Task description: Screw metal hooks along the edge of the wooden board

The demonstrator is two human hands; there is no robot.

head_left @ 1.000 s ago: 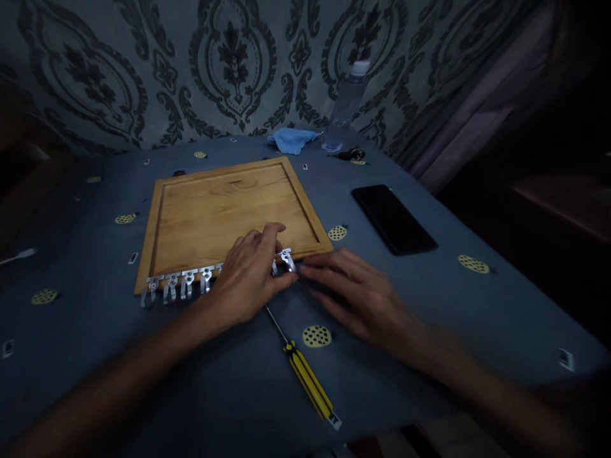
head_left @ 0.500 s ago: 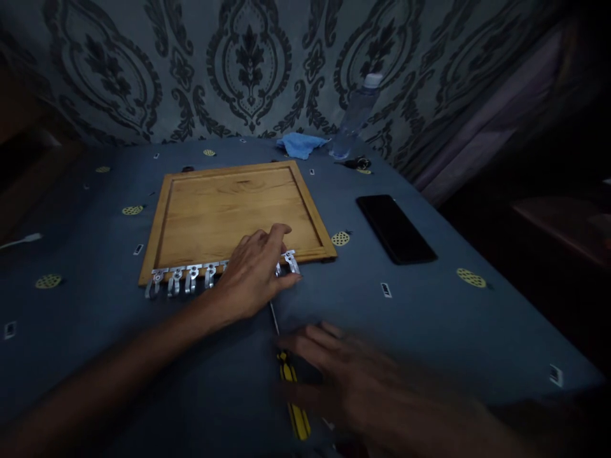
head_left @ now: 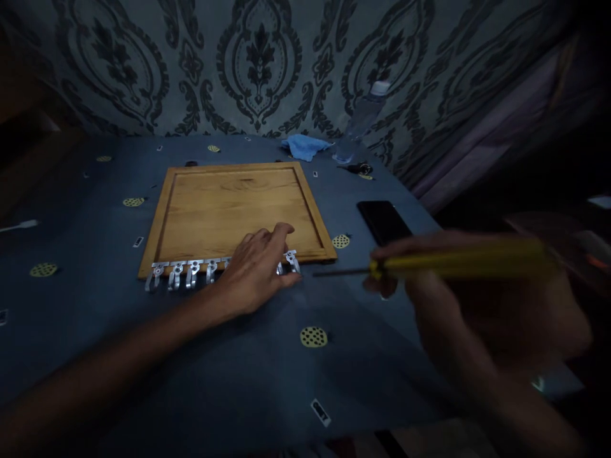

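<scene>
My left hand (head_left: pixel 260 270) lies across the front edge of a framed wooden board (head_left: pixel 229 203), on a metal hook rail (head_left: pixel 195 273). Its thumb is in front of the edge, its index finger above the board, with the rail between; the other fingertips are hidden. Several silver hooks show to the left of the hand, and the end ones on its right. My right hand (head_left: pixel 468 305), blurred, is closed around a screwdriver (head_left: pixel 458 262) with a yellow handle. It is raised over the right of the table, and the thin shaft points left towards the rail, apart from it.
Behind my right hand a black phone (head_left: pixel 382 219) lies on the blue patterned tablecloth (head_left: pixel 248 375). Further back are a clear bottle (head_left: pixel 358 121), a blue cloth (head_left: pixel 305 146) and a small dark object (head_left: pixel 358 168). A patterned curtain or wall covering (head_left: pixel 258 63) rises behind.
My right hand has picked up the screwdriver from the table in front and moved up and right with it. The shaft now points left. My left hand stays on the rail.
</scene>
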